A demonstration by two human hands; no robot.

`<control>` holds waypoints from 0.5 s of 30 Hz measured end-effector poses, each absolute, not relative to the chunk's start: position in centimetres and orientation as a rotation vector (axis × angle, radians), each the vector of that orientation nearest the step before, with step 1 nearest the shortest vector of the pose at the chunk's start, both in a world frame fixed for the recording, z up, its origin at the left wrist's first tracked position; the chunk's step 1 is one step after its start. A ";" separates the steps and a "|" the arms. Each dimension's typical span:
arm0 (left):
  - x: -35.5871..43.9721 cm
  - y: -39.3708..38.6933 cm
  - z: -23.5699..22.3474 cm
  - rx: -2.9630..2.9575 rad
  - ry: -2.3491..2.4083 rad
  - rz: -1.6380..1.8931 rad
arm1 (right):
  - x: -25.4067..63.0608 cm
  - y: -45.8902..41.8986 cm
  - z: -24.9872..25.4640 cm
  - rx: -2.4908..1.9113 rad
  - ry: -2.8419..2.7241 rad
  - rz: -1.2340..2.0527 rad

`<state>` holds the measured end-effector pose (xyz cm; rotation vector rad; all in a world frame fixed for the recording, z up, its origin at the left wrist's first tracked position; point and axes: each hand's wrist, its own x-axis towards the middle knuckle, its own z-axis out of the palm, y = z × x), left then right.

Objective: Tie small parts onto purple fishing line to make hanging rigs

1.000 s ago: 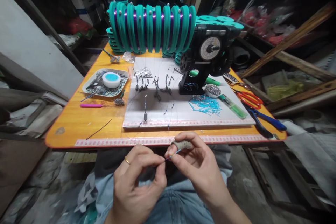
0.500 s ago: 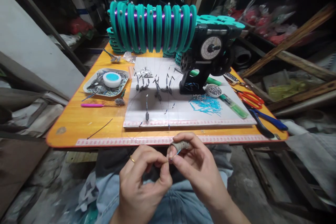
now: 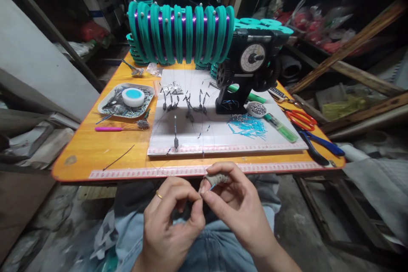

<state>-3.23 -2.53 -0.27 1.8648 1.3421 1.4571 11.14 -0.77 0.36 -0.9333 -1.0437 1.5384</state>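
Note:
Over my lap, just in front of the table edge, both hands meet fingertip to fingertip. My left hand (image 3: 174, 216), with a ring on one finger, pinches something too fine to make out, perhaps line. Between the thumb and fingers of my right hand (image 3: 237, 204) is a thin blue tube (image 3: 213, 187), its tip sticking up. A grey ribbed finger cover (image 3: 216, 179) sits on a finger of that hand. Nearest on the white board (image 3: 223, 142) stands a grey sinker (image 3: 176, 142) on a short stem. Fine lines run down from the teal spools (image 3: 181, 34).
A black winder with a dial (image 3: 252, 57) stands behind the board. Blue tubes (image 3: 248, 127), a bowl of metal beads (image 3: 256, 109), red-handled scissors (image 3: 301, 120) and blue-handled pliers (image 3: 325, 142) lie right. Left are a tray (image 3: 105, 108) and a pink-handled tool (image 3: 108, 129).
The whole view has shifted slightly, so the table and tools appear a little further left. My hands keep the same pinch, and the blue tube is tilted a bit more flatly.

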 end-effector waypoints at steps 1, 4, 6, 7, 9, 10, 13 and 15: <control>-3.2 -2.6 -0.3 1.856 1.335 1.465 | 11.2 -0.8 0.3 -0.943 -1.047 1.538; -3.4 -2.7 -0.5 1.839 1.318 1.488 | 11.3 -0.7 0.3 -0.954 -1.058 1.513; -3.5 -2.7 -0.6 1.847 1.313 1.485 | 11.3 -0.6 0.4 -0.952 -1.063 1.499; -3.5 -2.7 -0.6 1.858 1.314 1.473 | 11.3 -0.6 0.4 -0.949 -1.062 1.501; -3.6 -2.6 -0.4 1.887 1.310 1.447 | 11.3 -0.7 0.5 -0.941 -1.056 1.518; -3.6 -2.5 -0.4 1.896 1.314 1.441 | 11.2 -0.7 0.5 -0.937 -1.052 1.525; -3.5 -2.6 -0.3 1.909 1.325 1.439 | 11.1 -0.9 0.5 -0.931 -1.052 1.533; -3.5 -2.7 -0.5 1.892 1.329 1.453 | 11.1 -0.9 0.5 -0.938 -1.050 1.532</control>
